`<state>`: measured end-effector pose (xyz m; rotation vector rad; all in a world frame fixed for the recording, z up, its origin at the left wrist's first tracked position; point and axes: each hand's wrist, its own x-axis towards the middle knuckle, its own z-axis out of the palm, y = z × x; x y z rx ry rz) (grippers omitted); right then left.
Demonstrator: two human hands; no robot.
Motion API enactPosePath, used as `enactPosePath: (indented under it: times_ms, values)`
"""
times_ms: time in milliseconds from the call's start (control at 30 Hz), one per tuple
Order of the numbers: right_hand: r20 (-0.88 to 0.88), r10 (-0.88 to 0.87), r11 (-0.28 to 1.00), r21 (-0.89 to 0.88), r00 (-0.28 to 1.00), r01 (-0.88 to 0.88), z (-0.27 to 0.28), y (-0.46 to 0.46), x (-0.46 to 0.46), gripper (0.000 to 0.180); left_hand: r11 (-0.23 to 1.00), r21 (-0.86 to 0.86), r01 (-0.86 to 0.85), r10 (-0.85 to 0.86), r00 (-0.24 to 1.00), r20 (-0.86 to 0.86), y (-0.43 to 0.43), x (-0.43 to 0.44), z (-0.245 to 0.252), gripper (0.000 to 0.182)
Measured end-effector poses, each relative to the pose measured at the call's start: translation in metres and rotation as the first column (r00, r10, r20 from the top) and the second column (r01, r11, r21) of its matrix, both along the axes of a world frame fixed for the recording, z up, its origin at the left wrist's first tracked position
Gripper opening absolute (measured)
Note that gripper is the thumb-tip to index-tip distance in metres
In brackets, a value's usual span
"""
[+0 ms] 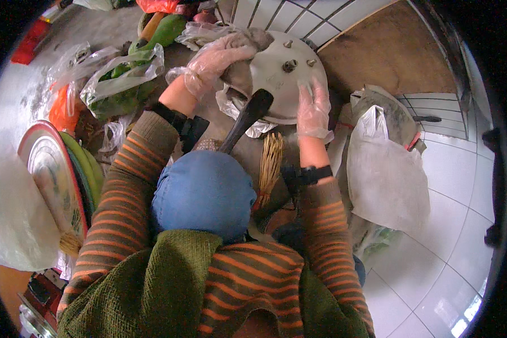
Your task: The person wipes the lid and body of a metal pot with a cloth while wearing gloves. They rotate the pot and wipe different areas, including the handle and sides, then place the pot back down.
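Observation:
A round pale metal lid [274,80] with a valve [290,65] and small knobs, like a pressure cooker's lid, lies before me at the top centre. My left hand [219,57], in a clear plastic glove, holds a grey-brown cloth [240,76] against the lid's left side. My right hand [314,103], gloved too, rests with its fingers on the lid's lower right rim. A long black handle [249,118] points from the lid toward my knee. What lies under the lid is hidden.
Plastic bags of green vegetables [122,86] stand left, near a green papaya-like fruit [167,31]. Stacked trays [53,169] lean at far left. A straw whisk [271,169] lies below the lid. A filled white plastic bag [386,173] stands right, beside a tiled wall [285,14].

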<state>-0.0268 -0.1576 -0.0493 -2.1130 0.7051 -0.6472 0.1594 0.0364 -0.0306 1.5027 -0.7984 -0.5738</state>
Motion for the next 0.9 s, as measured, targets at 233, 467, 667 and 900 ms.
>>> enactPosePath:
  times_ms: [233, 467, 667, 900]
  values:
    - [0.176, 0.075, 0.976, 0.190, 0.982, -0.109, 0.050, 0.047, -0.006, 0.055, 0.926, -0.012, 0.376, -0.284, 0.720, 0.633, -0.024, -0.016, 0.040, 0.046]
    - [-0.183, 0.232, 0.847, -0.444, 0.955, -0.291, 0.049, 0.008, -0.047, 0.046, 0.866, 0.079, 0.493, -0.499, 0.861, 0.097, -0.027, 0.020, 0.148, 0.030]
    - [0.318, -0.062, 0.638, 0.741, 0.946, -0.208, 0.057, 0.023, -0.044, 0.026, 0.940, -0.042, 0.340, -0.337, 0.939, 0.062, -0.010, 0.003, 0.264, 0.047]
    - [0.490, -0.251, 0.192, 0.871, 0.835, -0.453, 0.076, 0.022, -0.047, 0.030, 0.919, -0.382, -0.101, -0.044, 0.935, -0.353, 0.011, -0.057, 0.236, 0.035]
